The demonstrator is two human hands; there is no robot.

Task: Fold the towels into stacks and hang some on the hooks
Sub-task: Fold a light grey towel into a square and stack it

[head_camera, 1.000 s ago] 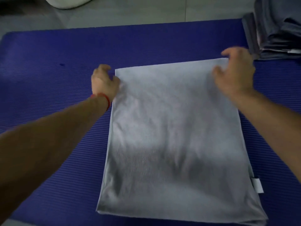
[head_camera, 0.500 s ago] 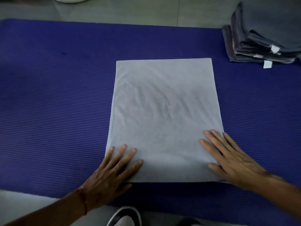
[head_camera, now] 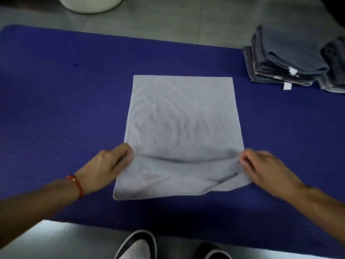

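A light grey towel [head_camera: 183,116] lies folded flat in the middle of a blue ribbed mat [head_camera: 61,109]. My left hand [head_camera: 109,162] pinches the towel's left edge near its near end. My right hand [head_camera: 261,165] pinches the right edge at the same height. Between the two hands the near part of the towel is lifted and creased into a raised fold. A stack of folded dark grey towels [head_camera: 283,58] with white tags sits at the mat's far right corner.
A second dark towel pile [head_camera: 334,71] sits at the right frame edge beside the stack. A white rounded object [head_camera: 91,3] stands on the grey tiled floor beyond the mat. Two shoes [head_camera: 138,245] show at the near edge.
Both hands pressed flat on the towel's near corners half a second ago; now they have moved to its side edges, pinched them and raised the near part into a fold.
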